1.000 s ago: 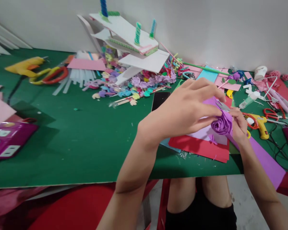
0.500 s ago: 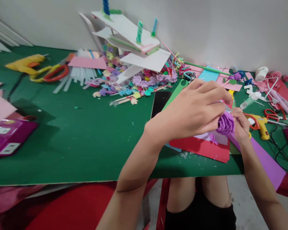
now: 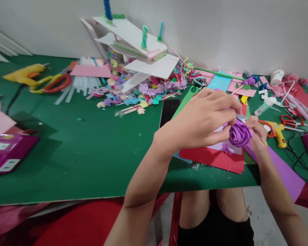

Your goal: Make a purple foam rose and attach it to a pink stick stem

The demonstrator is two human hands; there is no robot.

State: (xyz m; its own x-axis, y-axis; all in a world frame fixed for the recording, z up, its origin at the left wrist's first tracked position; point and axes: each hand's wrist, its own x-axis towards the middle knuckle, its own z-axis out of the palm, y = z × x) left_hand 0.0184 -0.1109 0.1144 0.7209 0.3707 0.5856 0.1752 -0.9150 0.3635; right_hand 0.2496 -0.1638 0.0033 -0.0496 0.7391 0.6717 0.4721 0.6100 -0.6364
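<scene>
A rolled purple paper rose [image 3: 239, 134] is pinched at its left side by the fingers of my left hand [image 3: 210, 118]. My right hand [image 3: 258, 133] is closed around scissors [image 3: 241, 118]; their silver blades lie just behind the rose, and an orange handle loop shows beyond my knuckles. How far the blades are apart is hidden. Below the rose, a small purple scrap [image 3: 226, 148] rests on stacked coloured sheets, with red paper [image 3: 213, 159] lowest in view. A long purple paper strip [image 3: 284, 171] runs under my right wrist.
A white tiered board model [image 3: 154, 65] stands at the back among many small fuzzy flowers [image 3: 154, 87]. A phone [image 3: 169, 111] lies left of the papers. On the right are a yellow glue gun [image 3: 279, 135], red scissors [image 3: 289, 120] and cords. Another glue gun [image 3: 24, 73] sits far left.
The rose has turned to face me more and shows more of its spiral. The scissor blades now show plainly behind it. The whole view has shifted slightly.
</scene>
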